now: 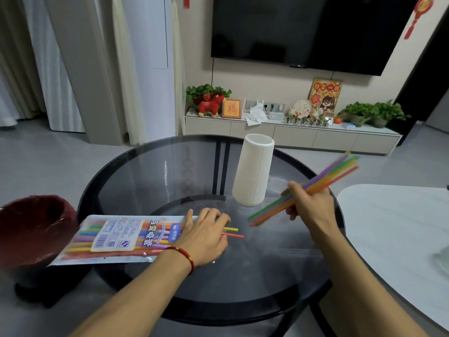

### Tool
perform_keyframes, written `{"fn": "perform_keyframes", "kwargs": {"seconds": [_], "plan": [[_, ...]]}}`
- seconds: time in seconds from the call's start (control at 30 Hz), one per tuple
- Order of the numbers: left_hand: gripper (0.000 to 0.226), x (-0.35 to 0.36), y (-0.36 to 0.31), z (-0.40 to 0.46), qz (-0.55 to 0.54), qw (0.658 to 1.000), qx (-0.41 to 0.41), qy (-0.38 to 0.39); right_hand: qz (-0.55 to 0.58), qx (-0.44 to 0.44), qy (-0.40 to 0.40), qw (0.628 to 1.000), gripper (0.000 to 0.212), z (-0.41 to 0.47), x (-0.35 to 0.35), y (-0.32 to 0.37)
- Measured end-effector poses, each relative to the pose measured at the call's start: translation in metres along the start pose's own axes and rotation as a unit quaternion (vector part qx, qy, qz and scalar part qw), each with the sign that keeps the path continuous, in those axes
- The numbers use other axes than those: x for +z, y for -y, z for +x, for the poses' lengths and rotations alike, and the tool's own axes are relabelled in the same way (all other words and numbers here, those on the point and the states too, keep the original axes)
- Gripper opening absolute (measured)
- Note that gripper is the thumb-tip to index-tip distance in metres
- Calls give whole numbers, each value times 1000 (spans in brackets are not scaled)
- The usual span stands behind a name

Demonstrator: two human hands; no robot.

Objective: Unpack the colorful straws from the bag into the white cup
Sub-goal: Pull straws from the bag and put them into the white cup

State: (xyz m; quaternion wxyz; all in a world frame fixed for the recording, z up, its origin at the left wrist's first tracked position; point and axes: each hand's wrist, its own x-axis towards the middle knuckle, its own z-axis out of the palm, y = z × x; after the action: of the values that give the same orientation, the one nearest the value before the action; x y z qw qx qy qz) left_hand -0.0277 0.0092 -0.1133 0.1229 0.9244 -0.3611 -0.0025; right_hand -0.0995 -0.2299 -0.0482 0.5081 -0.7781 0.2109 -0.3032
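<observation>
A clear plastic bag of colorful straws (121,239) lies flat on the round glass table (150,171), its mouth facing right. My left hand (204,234) presses down on the bag's open end, where a yellow and a red straw (232,232) stick out past my fingers. My right hand (311,203) holds a bunch of several straws (325,182) in the air, slanting up to the right. The bunch is just right of the tall ribbed white cup (254,171), which stands upright on the table. No straws show above the cup's rim.
A dark red bin (34,227) stands on the floor left of the table. A white table (401,229) sits at the right. Behind are a low TV cabinet (291,135) with plants and ornaments, a wall TV and curtains.
</observation>
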Motion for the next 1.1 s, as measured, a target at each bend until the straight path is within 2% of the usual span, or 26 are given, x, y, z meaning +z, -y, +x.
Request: {"fn": "perform_keyframes", "kwargs": {"seconds": [0.07, 0.17, 0.23, 0.3, 0.4, 0.5, 0.53, 0.6, 0.73, 0.83, 0.97, 1.1], "plan": [[42, -3, -4, 0, 5, 1000, 2, -30, 131, 34, -32, 990, 25, 4, -6, 5], [43, -6, -9, 0, 0, 998, -3, -65, 311, 78, -72, 945, 24, 17, -7, 24], [43, -7, -10, -1, -5, 997, -10, -75, 387, 87, -116, 910, 29, 31, -6, 41], [44, -7, -10, -1, -8, 997, -17, -79, 414, 85, -157, 893, 45, 46, -3, 57], [43, -8, -7, 1, -15, 996, -22, -88, 374, 67, -193, 905, 50, 66, 1, 78], [43, -6, -3, 2, -17, 996, -27, -88, 262, 19, -188, 946, 18, 81, 9, 92], [43, -5, -1, 3, -17, 996, -29, -88, 213, 0, -180, 960, 14, 84, 14, 96], [43, -5, 1, 5, -22, 996, -36, -85, 125, -23, -158, 979, 23, 89, 23, 100], [44, -6, 4, 7, -27, 995, -39, -88, 63, -10, -108, 992, 18, 98, 45, 103], [43, -7, 7, 6, -29, 995, -40, -89, 4, 17, -36, 999, 12, 104, 55, 101], [40, -8, 11, 5, -30, 995, -44, -89, 20, 52, 42, 998, 26, 105, 60, 99], [48, -10, 12, 6, -24, 995, -53, -82, 49, -7, 40, 998, 52, 96, 58, 101]]}}
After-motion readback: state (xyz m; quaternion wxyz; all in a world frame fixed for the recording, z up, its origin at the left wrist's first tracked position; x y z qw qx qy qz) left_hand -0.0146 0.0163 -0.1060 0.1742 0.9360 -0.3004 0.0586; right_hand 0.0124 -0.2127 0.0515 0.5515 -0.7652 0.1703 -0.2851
